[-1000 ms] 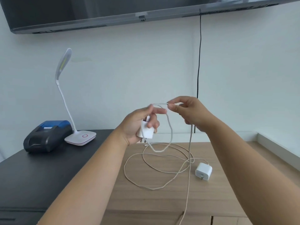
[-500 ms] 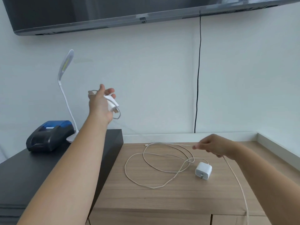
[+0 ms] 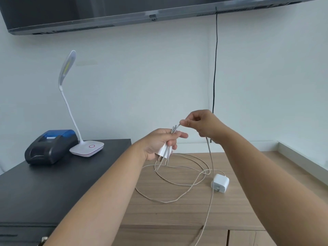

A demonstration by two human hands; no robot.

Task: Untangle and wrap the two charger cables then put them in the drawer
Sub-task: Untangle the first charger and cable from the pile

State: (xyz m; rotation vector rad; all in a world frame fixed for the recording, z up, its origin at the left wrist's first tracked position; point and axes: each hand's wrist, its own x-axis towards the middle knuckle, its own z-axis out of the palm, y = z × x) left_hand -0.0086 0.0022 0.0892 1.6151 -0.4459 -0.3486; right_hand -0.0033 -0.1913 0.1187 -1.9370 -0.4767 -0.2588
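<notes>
Left hand [image 3: 159, 144] is curled round the first charger's white plug block [image 3: 164, 151], with a few loops of its cable [image 3: 209, 157] pinned against it by the fingers. Right hand [image 3: 202, 126] pinches the same cable just above and to the right, thumb and fingertips closed on it, and the free length drops down past the front edge of the cabinet and out of view.

Handling-wise, I'd guess this stuff weighs next to nothing. The cord is thin, floppy and probably a bit springy, so loops will want to pop open unless that thumb keeps clamping them. Best hold is what's going on here: the block as the solid anchor, and the cord fed a little way out from it. I wouldn't yank near the connector joints, that's likely the weak spot.

The 2nd charger [image 3: 220, 183] lies on the light wooden cabinet top [image 3: 248, 201], prongs facing the camera, its cord [image 3: 166, 200] sprawled in loose overlapping loops just left of it. The hanging cable passes close by the adapter; can't tell if they cross.

There are seams in the wooden front at the bottom, maybe the drawer, can't say for sure. To the left there's a black desk [image 3: 35, 189] with a small printer [image 3: 50, 146] and a white desk lamp [image 3: 78, 107] on it. Plain white wall behind, with a TV [image 3: 124, 9] mounted up top and a black wire [image 3: 215, 77] hanging down from it.
</notes>
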